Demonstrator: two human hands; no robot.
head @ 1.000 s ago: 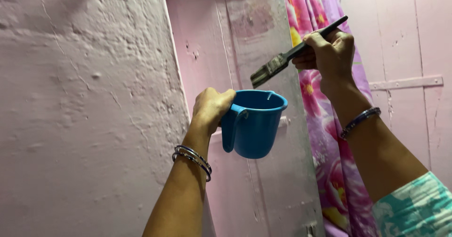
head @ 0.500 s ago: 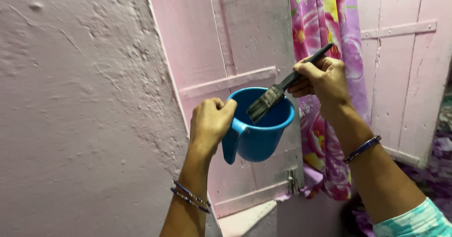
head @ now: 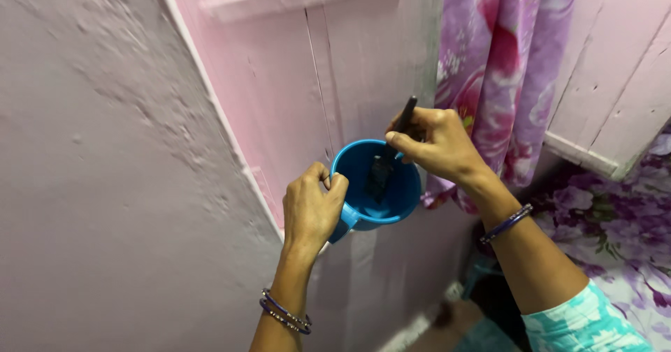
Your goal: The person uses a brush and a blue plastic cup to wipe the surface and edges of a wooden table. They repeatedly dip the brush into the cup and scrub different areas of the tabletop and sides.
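— Where do we have the brush [head: 383,171]?
— Bristles down inside the blue mug [head: 374,197], handle tilting up toward one o'clock, pinched in our right hand [head: 437,146].
— And the mug?
— Our left hand [head: 311,205] is closed around its handle, at nine o'clock from the brush.

Brush [head: 381,174] inside mug [head: 374,209], door [head: 300,79] behind, wall [head: 98,184] left.
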